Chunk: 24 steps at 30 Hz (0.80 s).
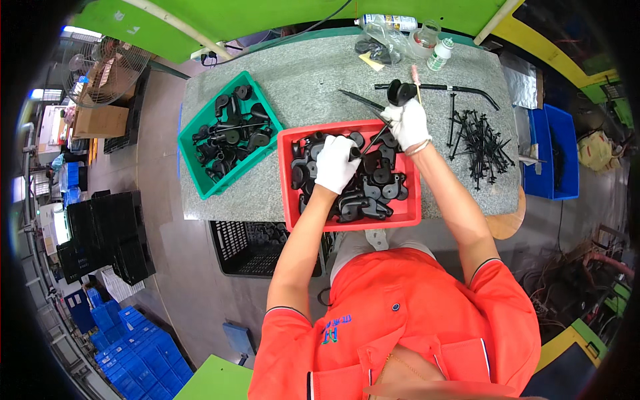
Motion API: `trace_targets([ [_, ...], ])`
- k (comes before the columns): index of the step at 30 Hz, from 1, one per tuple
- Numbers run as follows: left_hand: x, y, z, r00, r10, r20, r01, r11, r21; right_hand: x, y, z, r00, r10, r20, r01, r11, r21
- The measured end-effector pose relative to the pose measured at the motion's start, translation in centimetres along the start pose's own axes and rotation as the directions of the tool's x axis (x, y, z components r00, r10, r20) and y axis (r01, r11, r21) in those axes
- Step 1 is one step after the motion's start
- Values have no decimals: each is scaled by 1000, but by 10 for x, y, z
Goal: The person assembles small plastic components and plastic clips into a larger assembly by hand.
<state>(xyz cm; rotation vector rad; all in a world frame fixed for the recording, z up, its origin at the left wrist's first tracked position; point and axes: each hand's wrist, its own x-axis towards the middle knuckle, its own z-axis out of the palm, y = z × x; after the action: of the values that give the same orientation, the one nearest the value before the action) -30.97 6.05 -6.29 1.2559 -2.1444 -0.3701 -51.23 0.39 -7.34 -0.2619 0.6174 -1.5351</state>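
Note:
My left hand point(337, 165), in a white glove, is closed round a black plastic part point(355, 154) over the red bin point(283, 175). Only the part's dark round end shows past the fingers. My right hand point(409, 125), gloved too, is closed just beyond the bin's far edge. A black part with rounded lobes point(401, 93) sticks up from its fingers. Between the hands slants a thin dark rod point(377, 137), its near end at the left hand's part; which fingers grip it is hidden. Many black moulded parts point(373, 190) fill the bin.
On the grey table point(300, 87), a green bin point(193, 170) of black parts stands left. Right lie a pile of thin black pins point(481, 143) and a bent black tube point(477, 91). Bottles point(440, 55) and a plastic bag stand far back. A blue bin point(567, 160) is beyond the right edge.

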Motion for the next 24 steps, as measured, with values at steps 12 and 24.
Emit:
trace_targets([
  [12, 8, 8, -4, 789, -462, 405, 461, 881, 107, -9, 9, 24, 481, -678, 556, 508, -301, -807],
  [24, 18, 14, -53, 922, -339, 188, 362, 581, -729, -47, -3, 60, 863, 25, 504, 482, -339, -808],
])
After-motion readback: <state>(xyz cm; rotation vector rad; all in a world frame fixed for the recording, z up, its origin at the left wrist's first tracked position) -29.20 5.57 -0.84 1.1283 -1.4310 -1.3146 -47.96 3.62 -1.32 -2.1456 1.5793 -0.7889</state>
